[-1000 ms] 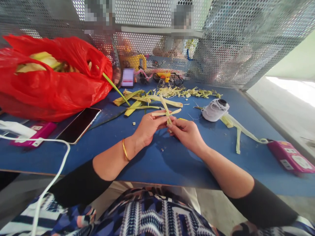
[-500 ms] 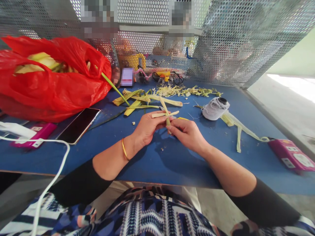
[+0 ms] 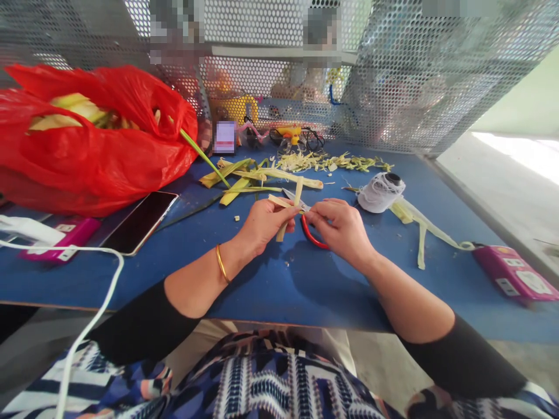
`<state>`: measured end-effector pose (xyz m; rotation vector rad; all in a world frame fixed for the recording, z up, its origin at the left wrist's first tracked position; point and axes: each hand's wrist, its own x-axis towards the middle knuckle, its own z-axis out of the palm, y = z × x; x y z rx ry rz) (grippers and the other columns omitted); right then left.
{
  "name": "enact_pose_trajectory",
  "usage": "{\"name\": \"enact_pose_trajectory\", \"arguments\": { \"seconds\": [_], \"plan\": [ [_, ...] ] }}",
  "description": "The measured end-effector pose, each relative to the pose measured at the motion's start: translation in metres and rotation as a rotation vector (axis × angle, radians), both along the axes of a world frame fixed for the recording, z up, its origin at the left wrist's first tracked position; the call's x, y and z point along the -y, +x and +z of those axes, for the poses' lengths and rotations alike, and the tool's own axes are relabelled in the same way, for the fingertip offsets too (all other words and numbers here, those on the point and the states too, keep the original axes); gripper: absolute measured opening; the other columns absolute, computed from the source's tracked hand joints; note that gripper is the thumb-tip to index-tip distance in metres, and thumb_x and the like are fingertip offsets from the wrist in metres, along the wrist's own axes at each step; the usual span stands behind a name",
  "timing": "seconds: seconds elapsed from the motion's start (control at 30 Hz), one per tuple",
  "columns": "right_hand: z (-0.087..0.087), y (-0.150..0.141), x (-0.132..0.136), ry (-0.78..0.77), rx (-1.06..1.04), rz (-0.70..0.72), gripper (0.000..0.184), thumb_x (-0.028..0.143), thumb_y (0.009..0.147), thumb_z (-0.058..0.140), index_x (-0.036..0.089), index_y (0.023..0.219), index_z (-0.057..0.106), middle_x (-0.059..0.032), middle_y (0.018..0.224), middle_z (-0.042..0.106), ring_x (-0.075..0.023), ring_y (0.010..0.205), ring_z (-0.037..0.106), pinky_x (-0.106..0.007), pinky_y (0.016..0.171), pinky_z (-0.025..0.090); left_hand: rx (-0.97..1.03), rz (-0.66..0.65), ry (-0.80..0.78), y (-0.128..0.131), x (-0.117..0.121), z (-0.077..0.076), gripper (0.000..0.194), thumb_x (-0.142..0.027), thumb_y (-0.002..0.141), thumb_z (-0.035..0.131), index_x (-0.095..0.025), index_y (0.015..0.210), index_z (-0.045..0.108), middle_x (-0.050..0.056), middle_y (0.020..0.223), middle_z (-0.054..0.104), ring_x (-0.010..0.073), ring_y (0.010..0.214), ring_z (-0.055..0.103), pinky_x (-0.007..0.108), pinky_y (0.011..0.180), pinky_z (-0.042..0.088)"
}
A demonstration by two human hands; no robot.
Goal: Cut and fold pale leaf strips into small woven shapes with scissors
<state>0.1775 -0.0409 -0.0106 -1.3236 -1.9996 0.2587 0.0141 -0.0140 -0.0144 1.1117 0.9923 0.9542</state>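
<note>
My left hand (image 3: 261, 224) is closed on a pair of crossed pale palm-leaf strips (image 3: 289, 205), held just above the blue table (image 3: 271, 279). My right hand (image 3: 340, 228) is closed around red-handled scissors (image 3: 312, 234), whose blades reach toward the strips. A gold bangle sits on my left wrist.
A red plastic bag (image 3: 94, 137) full of leaves lies at the left. Beside it are a phone (image 3: 140, 221), a pink device (image 3: 65, 235) and a white cable (image 3: 100, 302). Loose leaf strips (image 3: 257, 174), a white thread spool (image 3: 381, 192) and another pink device (image 3: 515, 278) lie around. Perforated metal screens stand behind.
My right hand has taken hold of the red-handled scissors and brought them to the strips. The crossed strips have tilted in my left hand.
</note>
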Motion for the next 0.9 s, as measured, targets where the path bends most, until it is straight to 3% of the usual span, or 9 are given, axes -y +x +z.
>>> {"name": "enact_pose_trajectory", "arguments": {
  "seconds": [0.13,0.27,0.37,0.5,0.63,0.73,0.8,0.9],
  "plan": [
    [0.007,0.003,0.001,-0.097,-0.072,0.028,0.039,0.039,0.088,0.051,0.021,0.053,0.051,0.0013,0.052,0.049,-0.0139,0.057,0.043,-0.03,0.069,0.039,-0.001,0.028,0.0,-0.001,0.0,0.002,0.029,-0.038,0.064,0.084,-0.016,0.072,0.066,-0.004,0.051,0.058,0.0091,0.047,0.054,0.023,0.054,0.048],
    [0.007,0.007,-0.005,-0.285,-0.298,-0.094,0.043,0.051,0.088,0.051,0.019,0.063,0.064,-0.0004,0.058,0.059,-0.0131,0.058,0.047,-0.028,0.058,0.036,0.013,-0.087,-0.081,-0.003,0.0,0.003,0.035,-0.048,0.073,0.076,-0.014,0.069,0.069,0.002,0.056,0.064,0.0116,0.052,0.059,0.026,0.06,0.052],
    [0.005,0.006,-0.008,-0.375,-0.526,-0.158,0.043,0.058,0.081,0.06,0.018,0.07,0.069,-0.0014,0.062,0.062,-0.0134,0.059,0.05,-0.027,0.057,0.037,0.013,-0.161,-0.149,-0.003,0.002,0.004,0.043,-0.055,0.079,0.067,-0.013,0.073,0.071,0.006,0.06,0.066,0.0142,0.054,0.061,0.029,0.062,0.053],
    [-0.004,0.001,-0.008,-0.575,-0.73,-0.099,0.04,0.056,0.064,0.076,0.018,0.066,0.062,0.001,0.06,0.059,-0.0113,0.053,0.047,-0.027,0.053,0.037,-0.043,-0.19,-0.104,-0.001,0.005,0.003,0.034,-0.046,0.07,0.079,-0.013,0.068,0.069,0.003,0.058,0.064,0.0119,0.052,0.058,0.027,0.06,0.052],
    [-0.015,-0.003,-0.009,-0.491,-0.763,-0.066,0.033,0.045,0.067,0.073,0.019,0.062,0.052,0.0034,0.058,0.055,-0.0107,0.054,0.047,-0.026,0.054,0.038,-0.12,-0.194,-0.06,0.002,0.007,0.003,0.023,-0.032,0.067,0.081,-0.015,0.066,0.067,-0.003,0.051,0.057,0.0089,0.048,0.052,0.023,0.055,0.048],
    [-0.013,0.0,-0.011,-0.341,-0.439,-0.144,0.028,0.037,0.08,0.06,0.02,0.061,0.049,0.0031,0.057,0.052,-0.0111,0.056,0.046,-0.025,0.055,0.035,-0.157,-0.193,-0.07,0.0,0.004,0.004,0.015,-0.026,0.072,0.074,-0.015,0.065,0.067,-0.003,0.048,0.057,0.0083,0.046,0.051,0.021,0.053,0.047],
    [-0.005,0.004,-0.01,-0.288,-0.016,-0.186,0.022,0.031,0.086,0.053,0.018,0.069,0.056,-0.0008,0.067,0.059,-0.0138,0.063,0.052,-0.026,0.058,0.035,-0.146,-0.165,-0.07,-0.004,-0.001,0.007,0.016,-0.027,0.076,0.069,-0.014,0.067,0.068,-0.001,0.05,0.059,0.0086,0.047,0.053,0.021,0.054,0.047],
    [0.007,0.009,-0.006,-0.291,0.579,-0.224,0.016,0.025,0.086,0.054,0.015,0.096,0.062,-0.0105,0.096,0.067,-0.0218,0.082,0.063,-0.029,0.062,0.037,-0.141,-0.12,-0.015,-0.014,-0.011,0.014,0.02,-0.03,0.08,0.065,-0.014,0.069,0.069,0.001,0.054,0.062,0.0098,0.05,0.057,0.022,0.055,0.049]
  ]
}}
